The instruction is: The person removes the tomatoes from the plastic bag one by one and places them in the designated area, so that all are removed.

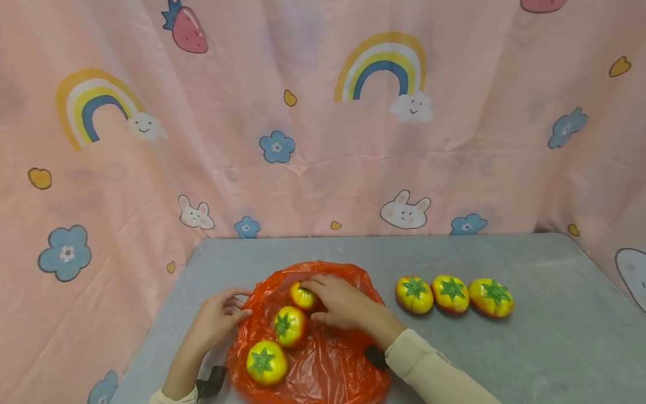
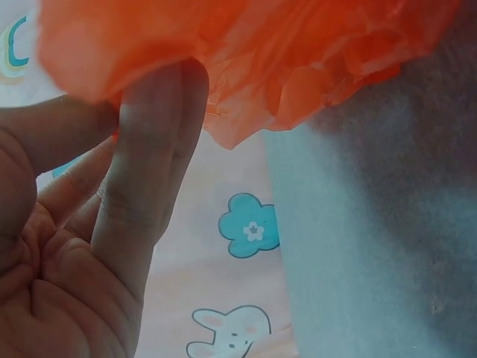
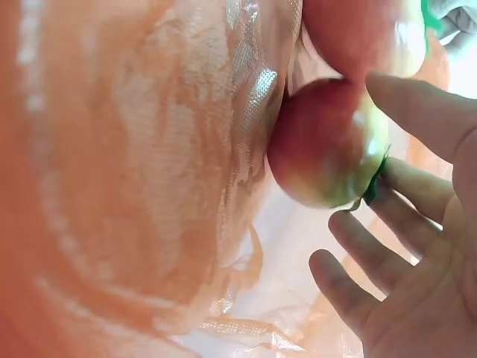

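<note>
A red plastic bag (image 1: pixel 323 359) lies spread on the table with its mouth open. Three yellow-and-red tomatoes with green star-shaped tops sit in a slanting row inside it: a near one (image 1: pixel 266 363), a middle one (image 1: pixel 290 327) and a far one (image 1: pixel 304 295). My left hand (image 1: pixel 219 317) pinches the bag's left edge between thumb and fingers, as the left wrist view also shows. Reaching into the bag, my right hand (image 1: pixel 338 300) has its fingers loosely spread about the far tomato (image 3: pixel 324 142). Its fingertips are at the green top, without a visible grip.
To the right of the bag, three more tomatoes (image 1: pixel 451 294) stand in a row on the grey table (image 1: pixel 555 336). A pink patterned curtain (image 1: pixel 313 185) hangs behind the table and along its sides. Dark straps (image 1: pixel 212 381) sit at the wrists.
</note>
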Demonstrator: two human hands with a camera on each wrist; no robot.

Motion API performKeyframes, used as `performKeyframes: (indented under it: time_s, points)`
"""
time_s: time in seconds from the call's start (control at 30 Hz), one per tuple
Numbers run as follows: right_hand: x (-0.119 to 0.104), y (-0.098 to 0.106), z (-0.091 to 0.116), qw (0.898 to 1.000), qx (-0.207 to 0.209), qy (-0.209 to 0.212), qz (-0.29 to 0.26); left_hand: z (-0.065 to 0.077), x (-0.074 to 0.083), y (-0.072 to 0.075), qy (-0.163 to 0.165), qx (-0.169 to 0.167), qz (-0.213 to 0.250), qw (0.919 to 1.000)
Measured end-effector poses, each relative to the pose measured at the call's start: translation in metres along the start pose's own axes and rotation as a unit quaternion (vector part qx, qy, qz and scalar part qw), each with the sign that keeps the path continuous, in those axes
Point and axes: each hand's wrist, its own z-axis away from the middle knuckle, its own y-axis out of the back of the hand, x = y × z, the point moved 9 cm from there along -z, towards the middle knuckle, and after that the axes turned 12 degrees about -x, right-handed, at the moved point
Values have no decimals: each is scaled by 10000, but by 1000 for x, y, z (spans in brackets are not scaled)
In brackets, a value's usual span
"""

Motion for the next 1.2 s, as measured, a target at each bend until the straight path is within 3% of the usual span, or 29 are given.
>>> performKeyframes:
  time_s: [0.2, 0.43, 0.63, 0.93, 1.2]
  points:
    - [-1, -2, 5, 9991, 266, 293, -160, 1, 1, 1, -72, -12, -14, 10000]
    - [7, -9, 4, 9955, 156, 107, -933, 1, 1, 1, -43, -4, -107, 9999]
    - [9, -13, 3, 9923, 33, 0, -1242, 2, 3, 0, -81, -5, -57, 10000]
    - [12, -10, 14, 9934, 39, 111, -1142, 2, 4, 1, -81, -4, -58, 10000]
    - [24, -9, 27, 9949, 113, -149, -988, 3, 6, 1, -82, 18, -58, 9999]
